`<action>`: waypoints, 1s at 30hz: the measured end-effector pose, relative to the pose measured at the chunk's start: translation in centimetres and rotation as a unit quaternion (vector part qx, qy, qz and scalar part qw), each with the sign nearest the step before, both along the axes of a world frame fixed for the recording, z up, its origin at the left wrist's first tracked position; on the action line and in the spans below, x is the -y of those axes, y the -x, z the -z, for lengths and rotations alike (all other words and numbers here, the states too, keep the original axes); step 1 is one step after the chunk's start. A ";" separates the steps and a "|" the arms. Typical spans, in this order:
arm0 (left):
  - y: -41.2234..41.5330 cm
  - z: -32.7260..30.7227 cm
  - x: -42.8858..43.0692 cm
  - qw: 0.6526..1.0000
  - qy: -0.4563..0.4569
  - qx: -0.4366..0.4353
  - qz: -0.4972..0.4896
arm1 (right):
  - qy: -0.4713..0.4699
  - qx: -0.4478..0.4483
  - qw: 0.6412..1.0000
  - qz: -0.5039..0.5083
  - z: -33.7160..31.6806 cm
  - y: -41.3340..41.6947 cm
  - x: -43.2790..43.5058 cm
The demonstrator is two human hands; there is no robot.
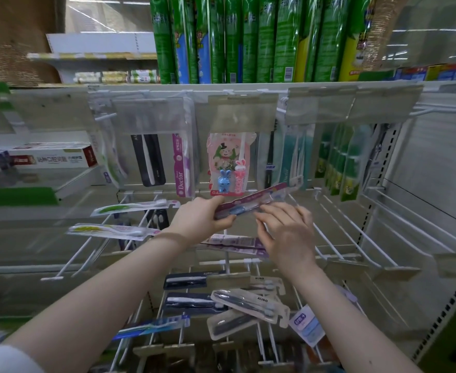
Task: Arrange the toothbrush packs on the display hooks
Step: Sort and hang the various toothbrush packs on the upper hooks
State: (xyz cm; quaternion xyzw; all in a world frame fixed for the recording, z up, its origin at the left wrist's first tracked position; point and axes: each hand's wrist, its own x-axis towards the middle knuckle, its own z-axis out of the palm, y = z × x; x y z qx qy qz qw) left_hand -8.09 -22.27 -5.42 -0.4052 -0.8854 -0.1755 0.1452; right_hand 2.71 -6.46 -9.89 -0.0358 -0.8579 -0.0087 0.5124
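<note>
A long, flat toothbrush pack of clear plastic with a purple card edge (pixel 251 201) is held slanted in mid-air in front of the middle row of hooks. Its far end is raised to the right, probably so that its hang-hole can be threaded onto a peg. The left hand (pixel 202 220) grips the lower end, thumb beneath and fingers over the top. The right hand (pixel 286 232) hovers just beside the pack with fingers loosely spread, holding nothing, seemingly ready to steady it. Just below, matching purple packs (pixel 235 242) suggest where it belongs. Bare white wire hooks (pixel 356 227) stretch to the right. A pink children's pack with rabbit figures (pixel 228 162) hangs above.
</note>
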 end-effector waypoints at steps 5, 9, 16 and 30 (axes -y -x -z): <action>-3.1 0.6 -1.1 0.987 -0.087 0.135 -0.005 | 0.044 -0.048 0.998 -0.008 0.3 -2.0 -0.6; -5.8 0.9 -2.2 0.955 -0.191 0.227 0.017 | 0.191 0.000 0.981 -0.020 0.1 -3.8 -0.6; -10.1 1.3 -2.6 0.837 -0.399 0.365 0.082 | 0.508 0.031 0.841 -0.182 -0.7 -5.8 0.4; -10.1 3.1 2.6 0.703 -0.501 0.504 0.036 | 0.603 0.097 0.720 -0.331 -0.5 -4.8 8.4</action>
